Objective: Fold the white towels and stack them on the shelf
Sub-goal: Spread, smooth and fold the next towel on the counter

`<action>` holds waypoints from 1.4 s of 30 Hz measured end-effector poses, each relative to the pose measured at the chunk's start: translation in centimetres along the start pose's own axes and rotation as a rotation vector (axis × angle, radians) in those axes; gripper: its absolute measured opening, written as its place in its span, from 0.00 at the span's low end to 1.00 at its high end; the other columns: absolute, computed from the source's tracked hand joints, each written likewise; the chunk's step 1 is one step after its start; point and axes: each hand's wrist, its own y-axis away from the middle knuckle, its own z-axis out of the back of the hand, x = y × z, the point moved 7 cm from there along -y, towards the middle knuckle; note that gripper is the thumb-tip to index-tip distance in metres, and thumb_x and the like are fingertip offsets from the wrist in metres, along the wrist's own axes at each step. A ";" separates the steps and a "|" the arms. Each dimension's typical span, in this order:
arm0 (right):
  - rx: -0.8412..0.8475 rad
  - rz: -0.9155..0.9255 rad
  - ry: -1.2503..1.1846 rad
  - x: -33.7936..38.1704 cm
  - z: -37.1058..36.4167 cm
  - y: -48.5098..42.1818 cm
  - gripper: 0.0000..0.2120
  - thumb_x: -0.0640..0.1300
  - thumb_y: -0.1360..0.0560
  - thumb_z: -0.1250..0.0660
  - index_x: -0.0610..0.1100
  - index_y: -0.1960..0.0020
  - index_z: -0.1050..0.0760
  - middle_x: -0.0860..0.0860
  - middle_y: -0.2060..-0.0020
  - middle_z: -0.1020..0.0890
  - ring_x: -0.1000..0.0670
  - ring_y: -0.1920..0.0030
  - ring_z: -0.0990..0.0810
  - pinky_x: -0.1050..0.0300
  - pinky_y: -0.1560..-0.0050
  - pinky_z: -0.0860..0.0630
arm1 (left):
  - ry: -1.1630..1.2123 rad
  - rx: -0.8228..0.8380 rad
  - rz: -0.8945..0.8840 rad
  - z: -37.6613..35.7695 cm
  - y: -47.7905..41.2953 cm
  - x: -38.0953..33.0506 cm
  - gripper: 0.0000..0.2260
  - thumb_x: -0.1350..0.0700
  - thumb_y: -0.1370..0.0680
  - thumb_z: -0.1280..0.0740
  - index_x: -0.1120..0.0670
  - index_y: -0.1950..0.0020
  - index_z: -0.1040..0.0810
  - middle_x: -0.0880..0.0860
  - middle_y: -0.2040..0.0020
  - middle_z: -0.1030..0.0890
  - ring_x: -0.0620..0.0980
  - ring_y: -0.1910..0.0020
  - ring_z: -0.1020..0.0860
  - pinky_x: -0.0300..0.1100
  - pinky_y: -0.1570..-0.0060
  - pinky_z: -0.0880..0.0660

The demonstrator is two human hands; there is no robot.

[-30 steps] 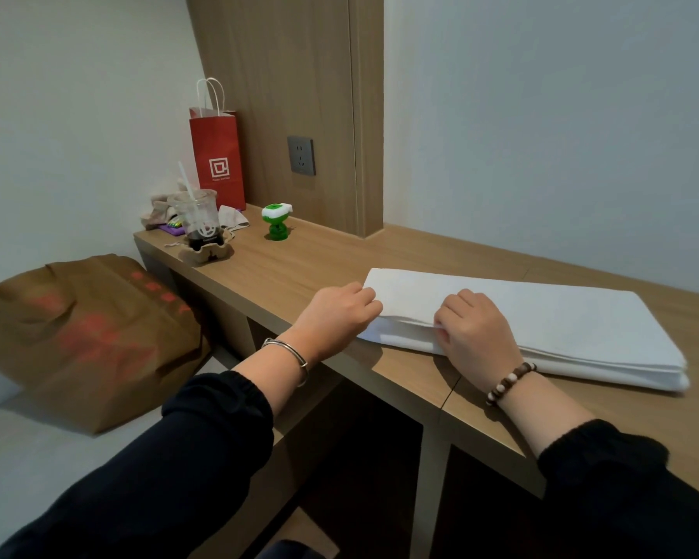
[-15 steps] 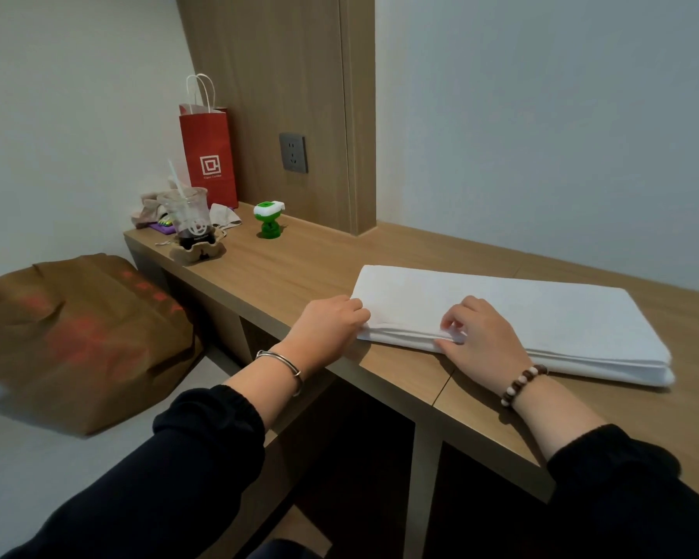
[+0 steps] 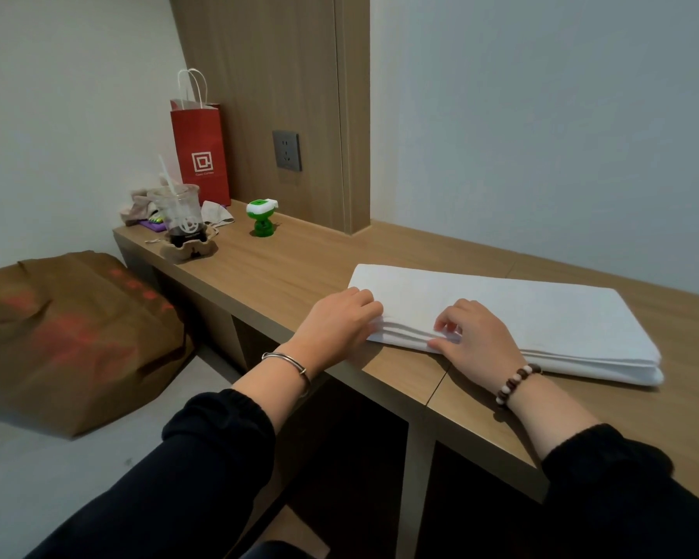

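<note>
1. One folded white towel, several layers, lies at the desk's front edge.
2. Right grip pinches its front layers; left grip curls at its left end, whether holding I cannot tell.
3. Far left corner: one red bag, one cup, one green toy.

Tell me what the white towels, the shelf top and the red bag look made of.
White towels: soft matte cloth, likely cotton; thin layers show at the folded edge. Shelf top: wood or wood-look laminate, matte grain. Red bag: paper, folded sides, twisted white handles.
</note>
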 end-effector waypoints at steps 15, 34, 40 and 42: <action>-0.025 -0.003 0.171 1.2 0.1 -0.6 0.04 0.46 0.23 0.34 0.48 0.56 0.27 0.54 0.58 0.26 0.54 0.55 0.30 0.62 0.56 0.33 | 0.064 0.064 0.080 -0.8 -1.4 0.2 0.11 0.54 0.20 0.40 0.51 0.44 0.20 0.49 0.47 0.21 0.50 0.47 0.25 0.43 0.54 0.29; -0.023 0.068 0.187 1.8 -0.4 0.0 0.11 0.35 0.25 0.36 0.48 0.62 0.30 0.51 0.59 0.25 0.50 0.54 0.28 0.62 0.57 0.37 | 0.059 0.092 0.103 -0.9 -1.4 -0.4 0.10 0.56 0.20 0.40 0.57 0.48 0.21 0.54 0.51 0.21 0.54 0.52 0.25 0.44 0.56 0.30; -0.027 0.013 0.128 1.4 -0.3 0.0 0.10 0.45 0.24 0.34 0.48 0.62 0.31 0.54 0.61 0.29 0.52 0.57 0.30 0.62 0.57 0.37 | 0.056 0.044 0.018 -0.2 -0.2 0.4 0.08 0.60 0.21 0.39 0.57 0.47 0.21 0.53 0.48 0.22 0.51 0.49 0.26 0.49 0.56 0.25; -0.053 0.011 0.151 1.4 -0.4 0.1 0.10 0.49 0.23 0.34 0.49 0.61 0.32 0.55 0.61 0.29 0.54 0.58 0.32 0.63 0.58 0.37 | -0.048 0.088 -0.013 -0.4 0.1 0.8 0.10 0.60 0.20 0.41 0.54 0.45 0.22 0.50 0.44 0.23 0.50 0.47 0.27 0.47 0.56 0.25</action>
